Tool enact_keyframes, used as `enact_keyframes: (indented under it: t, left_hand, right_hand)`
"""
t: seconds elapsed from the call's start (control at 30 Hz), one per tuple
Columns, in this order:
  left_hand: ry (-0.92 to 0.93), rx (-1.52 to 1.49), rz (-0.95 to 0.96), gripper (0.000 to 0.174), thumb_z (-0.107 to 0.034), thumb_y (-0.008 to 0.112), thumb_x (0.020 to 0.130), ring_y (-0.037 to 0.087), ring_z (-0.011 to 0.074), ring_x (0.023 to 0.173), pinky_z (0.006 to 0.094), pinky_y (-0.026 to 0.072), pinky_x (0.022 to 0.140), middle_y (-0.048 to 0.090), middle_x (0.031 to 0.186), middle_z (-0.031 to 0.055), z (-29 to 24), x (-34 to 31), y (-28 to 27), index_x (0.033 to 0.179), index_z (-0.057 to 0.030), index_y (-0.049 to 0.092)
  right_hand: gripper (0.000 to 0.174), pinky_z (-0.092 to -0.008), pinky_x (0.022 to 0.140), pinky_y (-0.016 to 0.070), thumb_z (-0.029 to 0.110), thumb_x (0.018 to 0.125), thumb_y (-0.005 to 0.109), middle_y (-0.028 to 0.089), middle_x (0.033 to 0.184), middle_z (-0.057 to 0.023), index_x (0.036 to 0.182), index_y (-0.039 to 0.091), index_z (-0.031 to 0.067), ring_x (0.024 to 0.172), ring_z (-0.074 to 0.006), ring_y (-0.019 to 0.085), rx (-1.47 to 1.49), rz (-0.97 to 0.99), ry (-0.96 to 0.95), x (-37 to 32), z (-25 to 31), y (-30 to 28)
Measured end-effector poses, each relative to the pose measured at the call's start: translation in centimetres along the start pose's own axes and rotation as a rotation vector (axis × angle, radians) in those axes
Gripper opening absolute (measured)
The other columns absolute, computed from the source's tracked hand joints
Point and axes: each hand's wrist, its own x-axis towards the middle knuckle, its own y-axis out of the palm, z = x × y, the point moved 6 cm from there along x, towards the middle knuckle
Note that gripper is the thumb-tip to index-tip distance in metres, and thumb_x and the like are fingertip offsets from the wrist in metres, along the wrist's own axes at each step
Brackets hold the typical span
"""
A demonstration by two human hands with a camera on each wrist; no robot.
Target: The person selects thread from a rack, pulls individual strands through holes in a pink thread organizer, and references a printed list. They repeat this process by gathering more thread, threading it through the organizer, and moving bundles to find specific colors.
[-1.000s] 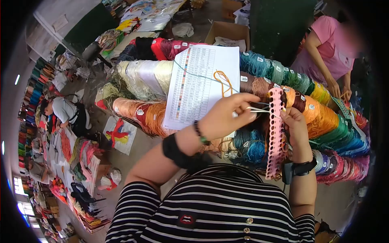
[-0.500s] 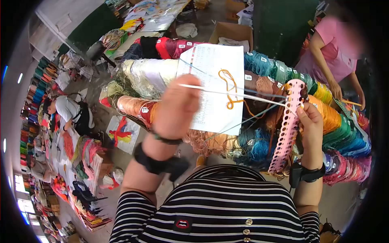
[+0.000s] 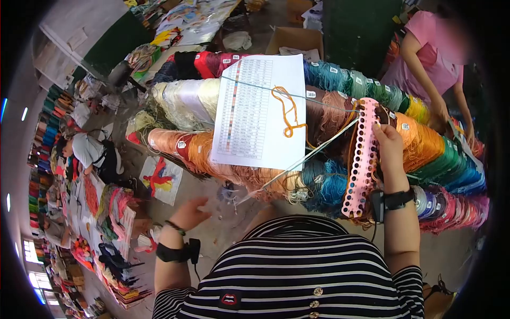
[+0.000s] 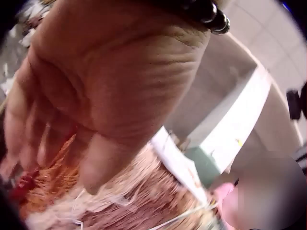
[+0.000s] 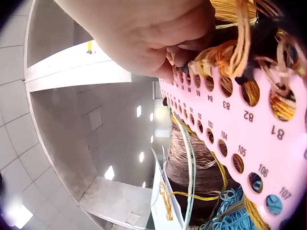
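Note:
My right hand pinches the edge of a pink thread card, a long strip with a row of holes down each side. In the right wrist view, printed numbers run beside the holes, and tan and orange threads are looped through the upper ones; the fingertips are partly hidden behind the hand. Pale threads run from the card down to the left, past the corner of a printed sheet. Low on the left, my left hand is away from the card, its fingers loosely extended with nothing in them.
Rows of labelled thread hanks lie under the sheet, with orange hanks and blue hanks among them. An orange thread lies on the paper. A person in pink works at the far right. A cardboard box stands behind.
My left hand pulled the pale threads leftward from the card, then let them go and dropped to the lower left. The threads now slant down past the sheet. My right hand keeps the card.

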Motion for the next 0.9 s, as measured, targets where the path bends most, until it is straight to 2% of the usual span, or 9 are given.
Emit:
enact_keyframes:
  t: [0.07, 0.2, 0.4, 0.57, 0.6, 0.7, 0.77, 0.8, 0.9]
  left_hand:
    - [-0.058, 0.451, -0.055, 0.044, -0.019, 0.066, 0.09, 0.066, 0.0191, 0.097, 0.0299, 0.054, 0.078, 0.066, 0.116, 0.0121, 0.8, 0.8, 0.6, 0.13, -0.0013, 0.056]
    - [0.202, -0.17, 0.176, 0.043, -0.015, 0.062, 0.095, 0.063, 0.0146, 0.1, 0.0284, 0.0516, 0.084, 0.067, 0.112, 0.0105, -3.5, 3.4, 2.2, 0.134, -0.0027, 0.051]
    - [0.594, -0.284, 0.462, 0.042, -0.016, 0.059, 0.096, 0.064, 0.0133, 0.093, 0.027, 0.0503, 0.082, 0.069, 0.106, 0.0096, -15.0, 4.5, 3.0, 0.134, -0.0014, 0.051]
    - [0.757, -0.169, 0.601, 0.039, -0.013, 0.058, 0.095, 0.066, 0.0187, 0.097, 0.0297, 0.0512, 0.085, 0.069, 0.107, 0.0141, -19.9, 5.5, 4.4, 0.131, 0.0014, 0.051]
    - [0.759, -0.179, 0.615, 0.039, -0.013, 0.058, 0.095, 0.066, 0.0188, 0.097, 0.0297, 0.0512, 0.085, 0.069, 0.108, 0.0145, -20.2, 5.7, 4.8, 0.131, 0.0015, 0.051]
    - [0.784, -0.199, 0.678, 0.039, -0.012, 0.058, 0.095, 0.066, 0.0197, 0.095, 0.0305, 0.0512, 0.085, 0.068, 0.11, 0.016, -21.8, 6.2, 6.4, 0.131, 0.0018, 0.051]
    - [0.66, -0.134, 0.718, 0.04, -0.01, 0.059, 0.094, 0.064, 0.0153, 0.095, 0.0288, 0.0514, 0.084, 0.066, 0.111, 0.0138, -23.0, 6.5, 7.3, 0.132, 0.0003, 0.051]
    - [0.623, -0.338, 0.693, 0.039, -0.009, 0.058, 0.094, 0.063, 0.0142, 0.097, 0.0271, 0.0518, 0.082, 0.065, 0.11, 0.0131, -22.8, 7.1, 8.2, 0.132, -0.0008, 0.051]
    - [0.629, -0.347, 0.476, 0.046, -0.005, 0.059, 0.091, 0.062, 0.019, 0.102, 0.03, 0.0538, 0.083, 0.055, 0.127, 0.0165, -25.6, 7.2, 8.3, 0.136, -0.0039, 0.048]
  right_hand:
    - [0.017, -0.0198, 0.055, 0.0347, 0.018, 0.092, 0.067, 0.058, 0.072, 0.0054, 0.085, 0.065, 0.0026, 0.061, -0.0027, 0.045, -0.057, -0.017, 0.006, -0.2, 0.4, -0.1]
    - [0.019, -0.0201, 0.056, 0.0366, 0.021, 0.091, 0.069, 0.059, 0.073, 0.0047, 0.089, 0.066, 0.0017, 0.062, -0.0035, 0.047, -0.161, -0.026, 0.069, -0.5, 0.9, -0.8]
    - [0.02, -0.0203, 0.062, 0.0423, 0.018, 0.092, 0.067, 0.064, 0.085, 0.0007, 0.099, 0.064, 0.0004, 0.072, -0.0056, 0.056, -0.275, -0.148, -0.014, -4.2, 3.9, -6.1]
    - [0.019, -0.0198, 0.064, 0.0419, 0.022, 0.093, 0.065, 0.065, 0.086, 0.0014, 0.099, 0.066, 0.0035, 0.075, -0.0052, 0.056, -0.355, -0.286, 0.007, -8.7, 7.1, -12.4]
    - [0.019, -0.0198, 0.064, 0.0416, 0.022, 0.093, 0.065, 0.066, 0.085, 0.0009, 0.1, 0.067, 0.004, 0.074, -0.0047, 0.056, -0.349, -0.336, 0.049, -9.6, 7.7, -13.8]
    - [0.02, -0.0219, 0.063, 0.0422, 0.022, 0.094, 0.064, 0.066, 0.082, 0.0004, 0.098, 0.068, 0.0032, 0.071, -0.0064, 0.055, -0.411, -0.415, -0.058, -11.8, 9.8, -16.9]
    - [0.021, -0.0231, 0.063, 0.0429, 0.022, 0.093, 0.063, 0.066, 0.08, -0.0002, 0.094, 0.069, 0.0022, 0.07, -0.0083, 0.055, -0.469, -0.48, -0.116, -13.2, 11.8, -18.8]
    - [0.021, -0.0237, 0.063, 0.0432, 0.022, 0.093, 0.063, 0.066, 0.078, -0.0006, 0.092, 0.07, 0.0016, 0.07, -0.0092, 0.056, -0.455, -0.523, -0.112, -13.8, 12.0, -20.0]
    - [0.024, -0.0254, 0.066, 0.0438, 0.027, 0.091, 0.066, 0.066, 0.08, -0.0003, 0.095, 0.07, 0.0029, 0.072, -0.01, 0.057, -0.484, -0.585, -0.066, -14.1, 11.1, -25.4]
